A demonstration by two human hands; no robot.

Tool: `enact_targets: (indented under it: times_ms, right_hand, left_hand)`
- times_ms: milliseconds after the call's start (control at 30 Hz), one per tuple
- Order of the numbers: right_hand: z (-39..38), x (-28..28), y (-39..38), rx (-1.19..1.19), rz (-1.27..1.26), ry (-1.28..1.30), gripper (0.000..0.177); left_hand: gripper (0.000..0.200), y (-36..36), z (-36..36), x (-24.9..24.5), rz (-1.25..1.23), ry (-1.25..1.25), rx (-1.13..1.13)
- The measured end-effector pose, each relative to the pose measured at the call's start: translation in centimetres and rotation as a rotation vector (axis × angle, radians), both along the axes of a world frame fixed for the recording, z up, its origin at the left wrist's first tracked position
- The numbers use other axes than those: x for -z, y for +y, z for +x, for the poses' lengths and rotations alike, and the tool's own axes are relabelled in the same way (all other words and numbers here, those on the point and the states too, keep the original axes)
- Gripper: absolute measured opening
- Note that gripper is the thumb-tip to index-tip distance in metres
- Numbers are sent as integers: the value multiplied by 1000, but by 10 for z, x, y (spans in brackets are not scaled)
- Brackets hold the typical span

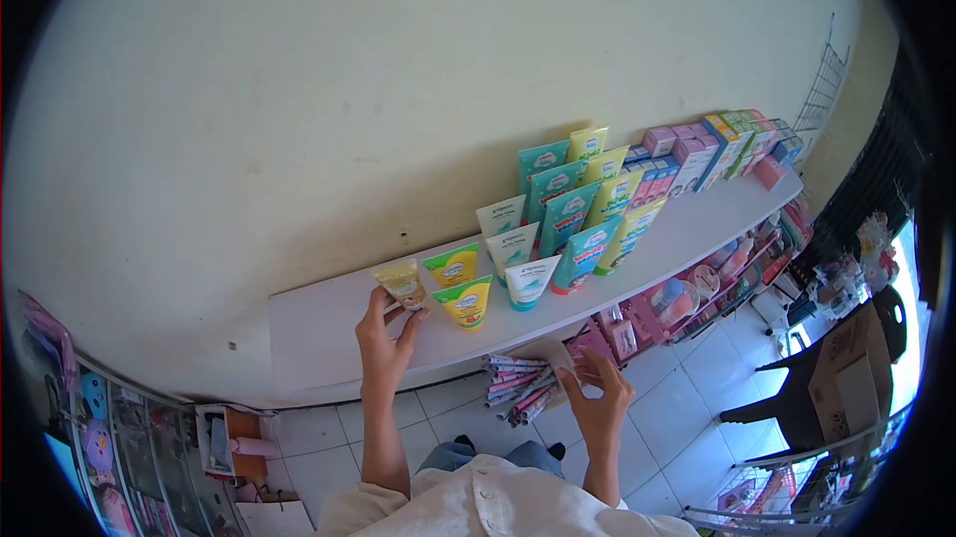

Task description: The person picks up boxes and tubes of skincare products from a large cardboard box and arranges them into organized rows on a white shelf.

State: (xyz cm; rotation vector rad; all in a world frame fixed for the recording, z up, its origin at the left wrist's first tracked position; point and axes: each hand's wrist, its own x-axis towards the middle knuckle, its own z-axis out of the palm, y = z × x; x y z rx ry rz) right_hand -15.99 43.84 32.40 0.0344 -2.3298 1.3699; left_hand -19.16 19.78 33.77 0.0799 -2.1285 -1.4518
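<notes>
My left hand [383, 329] is closed around a beige squeeze tube [401, 283] that stands cap down near the left end of the white shelf [319, 333]. Just right of it are two yellow-and-green tubes [462, 302], one behind the other. White tubes [531, 281], teal tubes [583, 251] and pale yellow tubes [629, 236] stand upright in rows farther right. My right hand [601, 385] hovers in front of the shelf's front edge, thumb and fingers curved but apart, with nothing visible between them.
Small boxes [690, 161] crowd the shelf's right end. Below hang pink racks of goods [647, 318], beside rolled patterned paper [518, 388]. A dark chair [797, 408] with a cardboard box [849, 378] stands at right. A glass display case [129, 437] is at lower left.
</notes>
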Motion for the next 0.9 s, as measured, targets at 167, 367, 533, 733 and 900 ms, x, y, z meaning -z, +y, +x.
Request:
enact_targets:
  times_ms: [167, 367, 533, 733, 900]
  right_hand:
    - [9, 3, 25, 72, -28, -5, 36]
    - [19, 13, 99, 199, 28, -45, 29]
    - [43, 13, 182, 351, 18, 1, 25]
    - [100, 5, 302, 684, 16, 49, 17]
    - [163, 7, 370, 985, -26, 43, 14]
  left_hand:
    - [53, 1, 15, -2, -71, 242, -153]
    - [36, 46, 42, -36, 11, 1130, -600]
    - [72, 176, 16, -12, 343, 867, -165]
    - [25, 348, 11, -10, 388, 355, 386]
    - [19, 466, 10, 8, 496, 118, 765]
